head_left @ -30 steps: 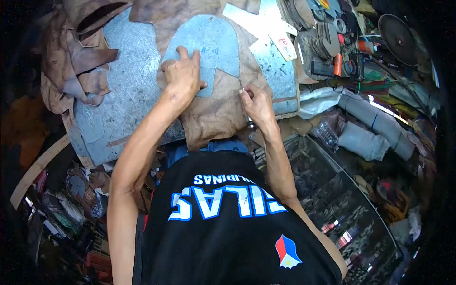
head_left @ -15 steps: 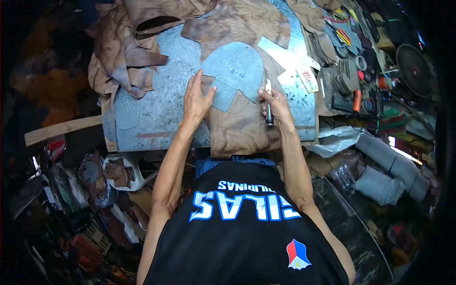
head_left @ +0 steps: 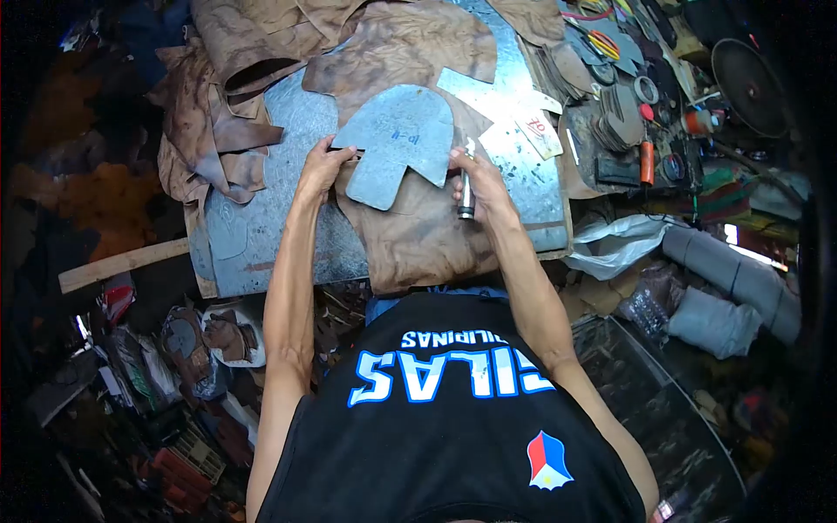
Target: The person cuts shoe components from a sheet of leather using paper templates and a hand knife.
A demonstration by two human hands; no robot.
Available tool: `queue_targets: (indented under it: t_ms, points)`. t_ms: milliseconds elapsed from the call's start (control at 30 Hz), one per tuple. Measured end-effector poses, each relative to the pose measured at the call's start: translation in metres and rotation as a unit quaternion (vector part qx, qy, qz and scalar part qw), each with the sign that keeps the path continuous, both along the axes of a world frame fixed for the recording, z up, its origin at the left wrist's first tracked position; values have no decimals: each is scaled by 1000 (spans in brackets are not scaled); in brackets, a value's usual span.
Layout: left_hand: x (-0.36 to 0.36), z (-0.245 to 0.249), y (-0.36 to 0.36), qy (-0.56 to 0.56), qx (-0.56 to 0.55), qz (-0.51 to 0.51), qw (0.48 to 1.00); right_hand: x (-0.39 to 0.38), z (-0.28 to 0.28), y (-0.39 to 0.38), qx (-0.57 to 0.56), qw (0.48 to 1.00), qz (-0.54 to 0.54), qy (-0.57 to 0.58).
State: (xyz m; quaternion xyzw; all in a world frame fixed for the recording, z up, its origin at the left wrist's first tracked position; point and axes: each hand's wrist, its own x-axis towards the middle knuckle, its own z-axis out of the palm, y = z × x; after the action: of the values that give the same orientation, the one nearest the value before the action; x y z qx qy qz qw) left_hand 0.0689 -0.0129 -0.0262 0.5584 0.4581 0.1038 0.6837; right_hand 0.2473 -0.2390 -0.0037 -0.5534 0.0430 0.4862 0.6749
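Note:
A blue-grey template [head_left: 397,131] with a rounded top and a notched lower edge lies over brown leather [head_left: 410,240] on the worktable. My left hand [head_left: 323,170] pinches the template's left corner between thumb and fingers. At its right edge is my right hand [head_left: 479,183], closed around a silver pen-like tool [head_left: 466,187] with a dark end pointing toward me. The right thumb and forefinger are close to the template's edge; whether they grip it too is hard to tell.
Brown leather pieces [head_left: 205,139] pile up at the table's left. White pieces [head_left: 523,113] lie right of the template. Scissors [head_left: 603,44], an orange-handled tool [head_left: 647,162] and stacked grey pieces [head_left: 619,118] sit farther right. A wooden strip [head_left: 126,266] juts out left.
My left hand has gone from open fingers beside the template to a pinch on its corner. The template has turned slightly against the leather. The whole view has also shifted.

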Motion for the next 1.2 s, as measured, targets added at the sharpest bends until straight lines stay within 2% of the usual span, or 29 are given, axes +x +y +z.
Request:
queue_targets:
  t_ms: [67, 133, 200, 267, 300, 333, 367, 400, 467, 500, 567, 600, 667, 700, 833, 933, 967, 1000, 1067, 1133, 1200]
  points:
    - [2, 3, -2, 4, -17, -9, 1000, 5, -2, 4, 13, 994, 101, 43]
    - [-2, 4, -5, -15, 3, -6, 1000, 2, 3, 0, 29, 993, 110, 34]
    - [-7, -12, -4, -40, 37, -1, 999, 1, 15, -16, 16, 997, 4, -70]
    - [-7, -14, -3, 25, 63, -5, 998, 3, 12, -37, 25, 991, -111, -69]
    - [-5, -10, -6, 28, 62, -1, 998, 6, 2, -50, 26, 988, -137, -67]
    - [0, -3, -8, 70, 108, -11, 992, 8, -5, -59, 27, 984, -166, -66]
    - [4, 2, -9, 110, 154, -22, 982, 10, -12, -66, 34, 982, -178, -50]
    - [6, 0, -6, 109, 153, -24, 982, 9, -10, -65, 32, 982, -180, -51]
    - [12, -5, -3, 208, 365, -106, 901, 4, -6, -62, 25, 979, -188, -68]
    - [13, -4, -4, 205, 366, -108, 901, 3, -11, -59, 29, 976, -197, -84]
    - [13, -1, -6, 128, 427, -135, 885, 4, -15, -57, 22, 973, -209, -94]
    - [14, 1, -5, 126, 426, -139, 885, 5, -17, -57, 15, 971, -214, -104]
    - [19, 7, 3, 19, 271, -67, 960, 4, -21, -57, 17, 969, -218, -118]
    - [22, 2, 13, -28, 202, -31, 978, 4, -23, -56, 10, 968, -214, -134]
    - [11, 18, 63, -59, 151, 16, 987, -1, -21, -53, -17, 963, -205, -174]
    - [-5, 32, 74, -60, 135, 23, 989, -4, -14, -50, -57, 958, -203, -193]
    - [-14, 29, 86, -79, 166, 58, 981, -6, -14, -46, -68, 951, -210, -217]
    - [-22, 36, 103, -83, 168, 146, 971, -8, -13, -44, -80, 943, -216, -242]
    - [-61, 39, 154, -183, 182, 182, 949, -9, -23, -53, -94, 940, -208, -253]
    - [-97, 77, 173, -64, 216, 119, 967, -2, -27, -50, -102, 939, -199, -262]
    - [-122, 86, 183, -63, 272, 64, 958, -2, -29, -50, -97, 937, -203, -269]
